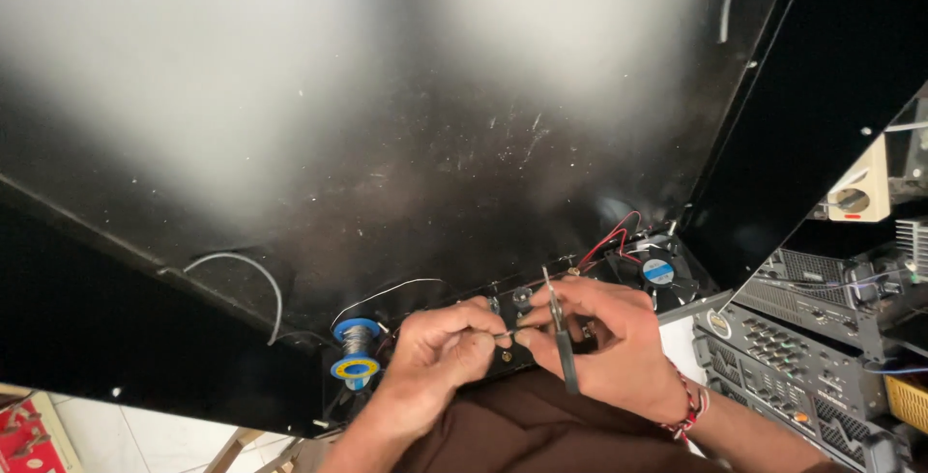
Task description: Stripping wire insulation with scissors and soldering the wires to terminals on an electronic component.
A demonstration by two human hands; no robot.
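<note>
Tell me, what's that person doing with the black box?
A person bends over a big black case with both hands at its edge. The left hand pinches something small, too tiny to make out. The right hand holds a thin dark tool close against it. A spool of solder wire stands left of the hands, and a small fan with red wires sits to the right.

Solder spool (355,349) left, cooling fan (659,273) right, stacked audio gear (802,367) far right.

Solder spool (355,349) left of hands (522,347) — fan (659,273) behind-right, amp rack (812,376) far right.
</note>
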